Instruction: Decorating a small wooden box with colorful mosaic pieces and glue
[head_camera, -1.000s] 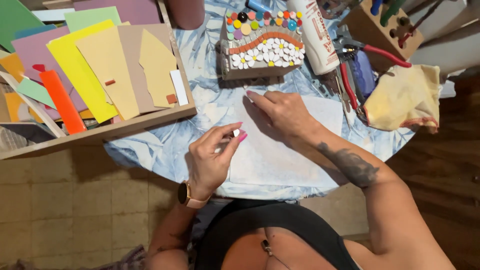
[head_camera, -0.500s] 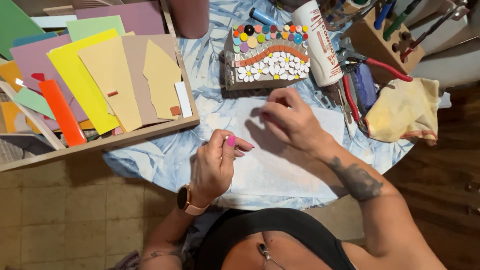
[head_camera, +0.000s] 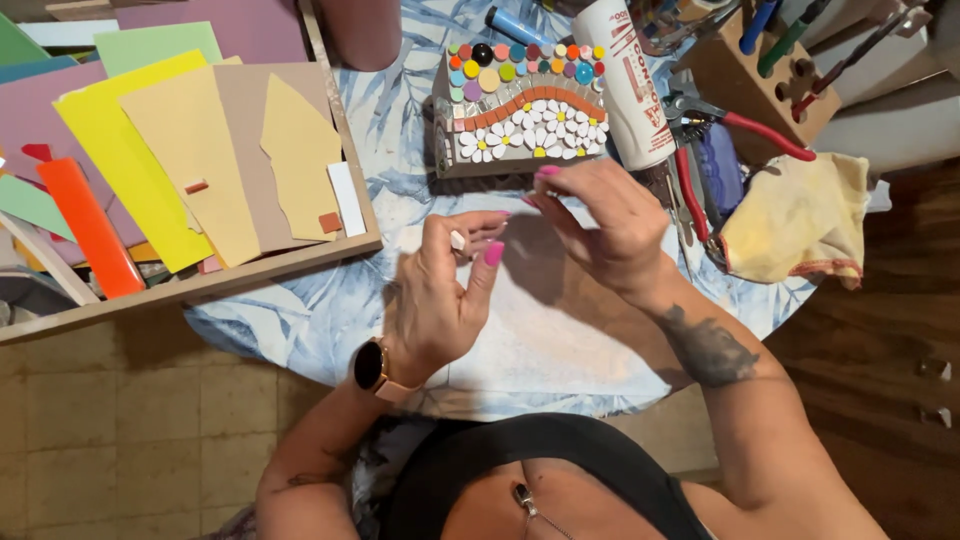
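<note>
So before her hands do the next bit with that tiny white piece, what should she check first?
1. Small white piece pinched in the left hand: ok, it sits between thumb and fingers.
2. Right hand free to help: cannot tell, its fingertips are pinched together but anything between them is too small to see.
3. Mosaic block within reach: ok, it stands just beyond both hands.
4. White sheet under the hands to catch a drop: ok.
5. Red-handled nippers out of the way: ok, they lie to the right, apart from the hands.
6. Glue bottle closed: cannot tell, its tip is out of view.
</note>
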